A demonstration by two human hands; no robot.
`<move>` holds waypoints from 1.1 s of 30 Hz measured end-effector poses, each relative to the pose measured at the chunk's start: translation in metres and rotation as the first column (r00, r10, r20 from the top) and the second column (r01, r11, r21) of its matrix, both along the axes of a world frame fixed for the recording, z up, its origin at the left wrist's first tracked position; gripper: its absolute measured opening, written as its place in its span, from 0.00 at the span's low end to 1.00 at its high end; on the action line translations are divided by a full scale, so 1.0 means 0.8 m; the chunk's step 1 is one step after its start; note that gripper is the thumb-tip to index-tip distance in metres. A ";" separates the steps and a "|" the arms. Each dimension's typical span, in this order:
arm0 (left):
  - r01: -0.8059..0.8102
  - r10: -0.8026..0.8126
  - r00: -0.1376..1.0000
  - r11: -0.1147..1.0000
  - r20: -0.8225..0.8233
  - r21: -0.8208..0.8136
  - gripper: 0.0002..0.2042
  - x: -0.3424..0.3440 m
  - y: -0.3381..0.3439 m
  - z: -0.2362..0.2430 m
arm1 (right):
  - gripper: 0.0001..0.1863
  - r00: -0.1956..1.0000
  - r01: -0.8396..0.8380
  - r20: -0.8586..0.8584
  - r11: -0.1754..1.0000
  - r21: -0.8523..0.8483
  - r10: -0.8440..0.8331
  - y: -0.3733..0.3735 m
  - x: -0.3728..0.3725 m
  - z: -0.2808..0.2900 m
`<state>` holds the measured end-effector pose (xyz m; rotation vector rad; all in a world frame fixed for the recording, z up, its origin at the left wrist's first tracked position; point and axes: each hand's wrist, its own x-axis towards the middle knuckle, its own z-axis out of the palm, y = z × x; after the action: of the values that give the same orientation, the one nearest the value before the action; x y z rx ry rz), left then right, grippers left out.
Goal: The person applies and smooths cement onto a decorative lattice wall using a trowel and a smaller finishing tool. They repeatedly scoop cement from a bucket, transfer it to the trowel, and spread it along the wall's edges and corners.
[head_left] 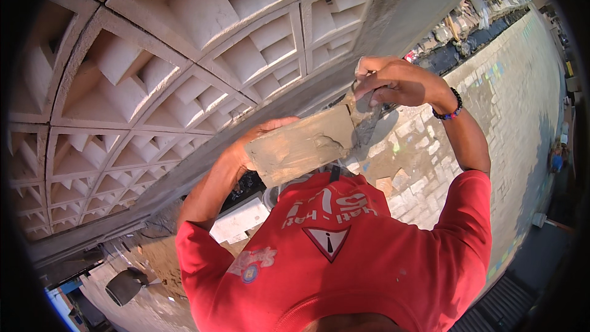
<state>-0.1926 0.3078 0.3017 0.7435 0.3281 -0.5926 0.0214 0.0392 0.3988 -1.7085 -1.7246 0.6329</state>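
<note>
My left hand (251, 140) grips a flat rectangular board (286, 155) by its left end, in front of my chest. Grey wet mortar is smeared over the board's face, with a small lump (329, 144) toward its right side. At the board's right end, my right hand (402, 83) is closed around a mortar-coated trowel (367, 124). The trowel's blade points down beside the board's edge; whether the two touch is unclear. Fingers of my left hand are partly hidden behind the board.
A wall of patterned concrete vent blocks (184, 92) rises on the left, bordered by a plain plastered band (393, 18). Paving bricks (504, 80) cover the ground to the right. Rubble (455, 27) lies at the far right; a dark bucket (125, 287) is at lower left.
</note>
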 end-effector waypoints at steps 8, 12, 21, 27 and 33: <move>-0.069 0.069 0.998 0.988 -0.006 -0.138 0.21 0.010 -0.008 -0.010 | 0.16 0.930 0.328 0.161 0.944 0.047 -0.331 -0.025 0.012 0.009; -0.170 0.170 0.985 0.940 -0.027 -0.295 0.21 0.007 0.003 -0.034 | 0.17 0.875 0.433 0.165 0.888 0.154 -0.456 -0.035 0.000 0.005; -0.374 0.405 0.914 0.805 -0.035 -0.461 0.22 0.013 -0.022 -0.040 | 0.14 0.758 0.598 0.085 0.742 0.302 -0.646 -0.053 -0.016 -0.002; -0.270 0.398 0.908 0.796 0.132 -0.542 0.23 0.023 -0.042 -0.047 | 0.21 0.335 0.789 -0.837 0.614 -0.002 -0.434 -0.048 -0.048 -0.054; -0.292 0.420 0.901 0.772 0.110 -0.564 0.24 0.042 -0.061 -0.030 | 0.32 0.063 0.725 -0.997 0.689 0.009 -0.053 -0.014 -0.090 -0.089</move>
<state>-0.1587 0.2590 0.2777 0.1841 0.0693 -0.2026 -0.0508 0.0277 0.3279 -0.8242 -0.2682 0.6260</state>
